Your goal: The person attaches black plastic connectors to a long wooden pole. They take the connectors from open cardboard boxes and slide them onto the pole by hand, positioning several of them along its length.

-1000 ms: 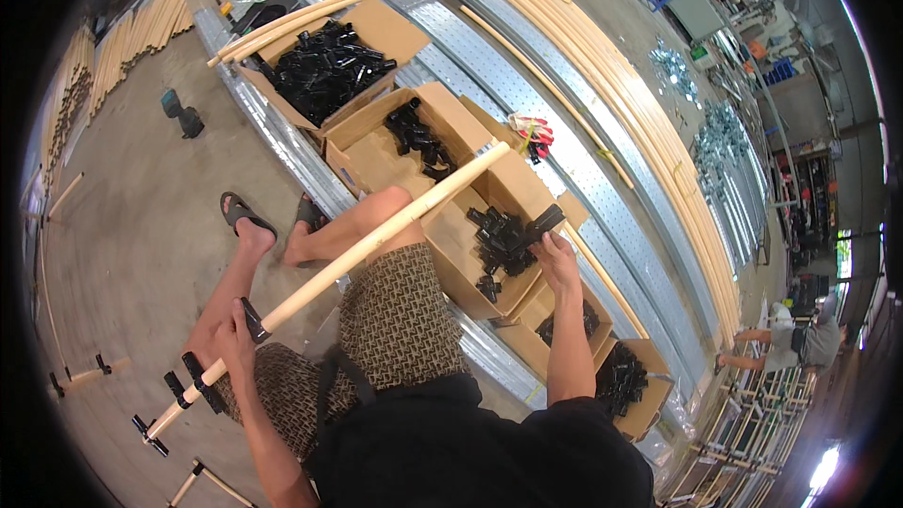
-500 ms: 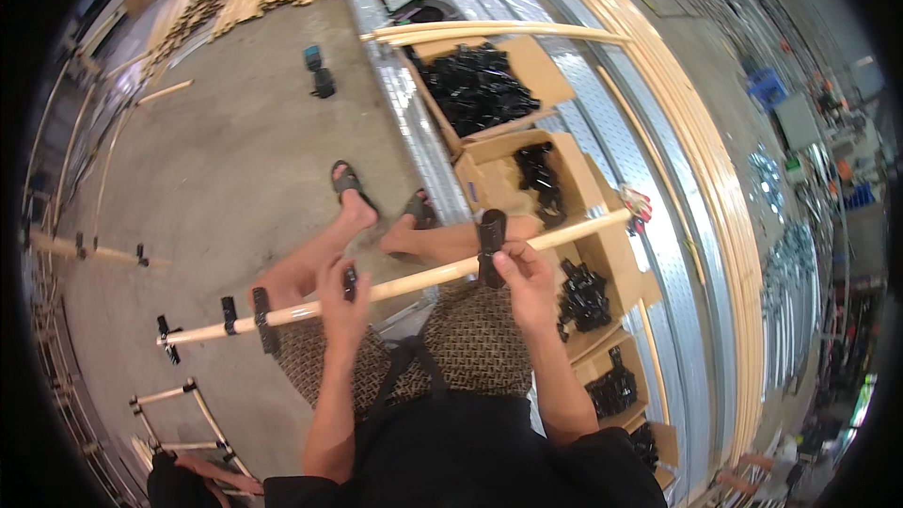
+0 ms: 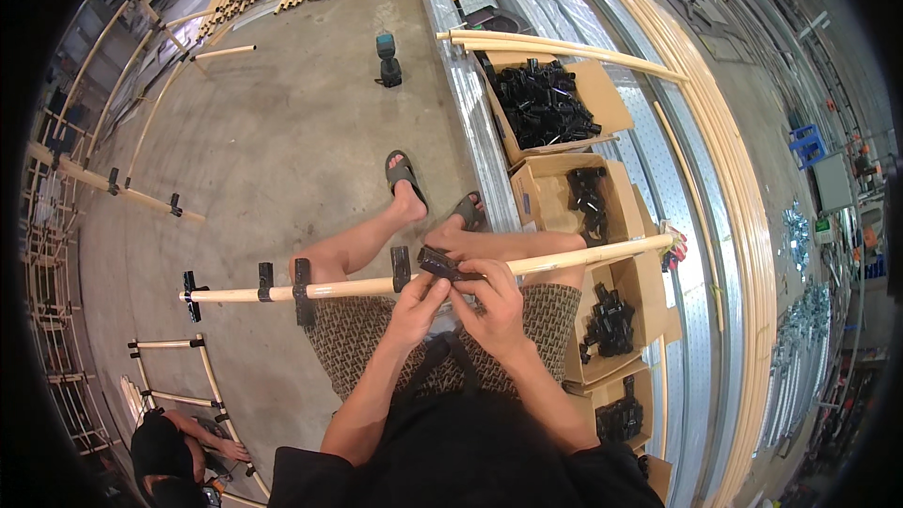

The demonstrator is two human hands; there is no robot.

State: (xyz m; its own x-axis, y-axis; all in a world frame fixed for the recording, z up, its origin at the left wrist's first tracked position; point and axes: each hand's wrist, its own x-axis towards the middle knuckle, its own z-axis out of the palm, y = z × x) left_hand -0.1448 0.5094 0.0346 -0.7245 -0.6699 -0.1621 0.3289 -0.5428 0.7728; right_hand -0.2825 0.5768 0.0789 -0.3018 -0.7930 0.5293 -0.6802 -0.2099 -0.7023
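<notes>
Across my lap lies a long pale tan pipe (image 3: pixel 367 288), with a red-and-white bundle at its far right end. Several black pipe connectors sit along its left part; one connector (image 3: pixel 401 268) stands just left of my hands. My left hand (image 3: pixel 414 312) and my right hand (image 3: pixel 491 306) are close together, fingertips pinching the lower side of another black connector (image 3: pixel 446 266). That connector is tilted across the pipe; my fingers partly hide where it meets the pipe.
Open cardboard boxes (image 3: pixel 527 179) of black connectors stand to my right on metal profiles (image 3: pixel 470 122). Long tan pipes (image 3: pixel 729 216) run beyond them. A cordless drill (image 3: pixel 388 64) stands on the floor ahead. At lower left, a person (image 3: pixel 169 452) crouches beside a pipe frame (image 3: pixel 212 381).
My right hand has moved left along the pipe with its connector, which is now tilted. My left hand has left its connector on the pipe and joined the right. The view has shifted.
</notes>
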